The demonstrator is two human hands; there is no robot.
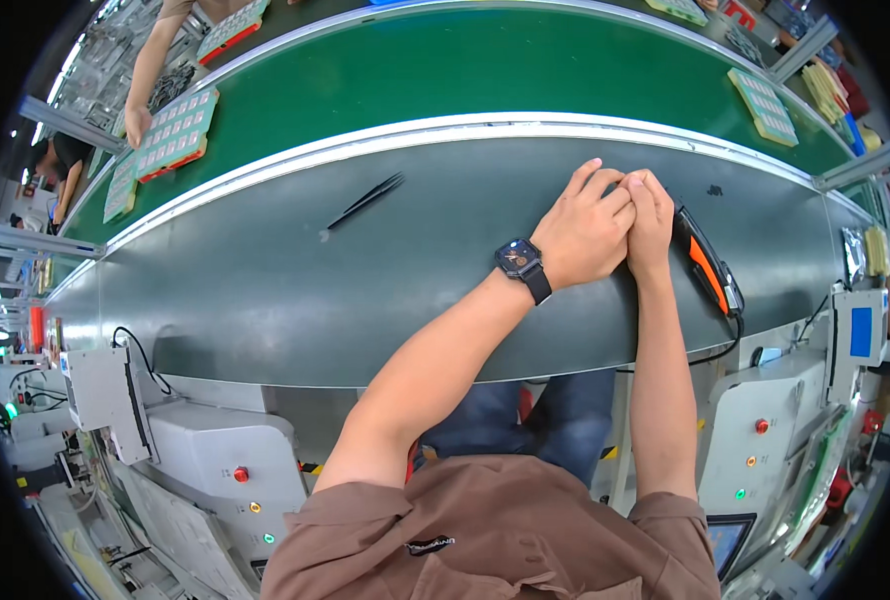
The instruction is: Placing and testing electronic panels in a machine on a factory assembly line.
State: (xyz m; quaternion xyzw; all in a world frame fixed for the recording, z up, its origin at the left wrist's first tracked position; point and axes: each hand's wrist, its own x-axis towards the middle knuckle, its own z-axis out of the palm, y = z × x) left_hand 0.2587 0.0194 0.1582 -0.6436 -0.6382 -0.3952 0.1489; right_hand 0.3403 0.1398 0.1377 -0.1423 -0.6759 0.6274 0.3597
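My left hand (585, 235), with a dark smartwatch (518, 259) on its wrist, rests on the grey worktop (365, 290) with its fingers curled shut. My right hand (651, 222) presses against it from the right, fingers also closed. The fingertips of both hands meet at the far side. Nothing shows between them; anything small there is hidden. Just right of my right hand lies an orange and black hand-held tool (707, 268) with a black cable.
Black tweezers (365, 201) lie on the worktop to the left. Behind it runs a green conveyor belt (485, 70) carrying trays of green parts (173, 134) (762, 105). Another person's arm (150, 70) reaches in at far left. Grey control boxes with buttons (225, 460) stand below.
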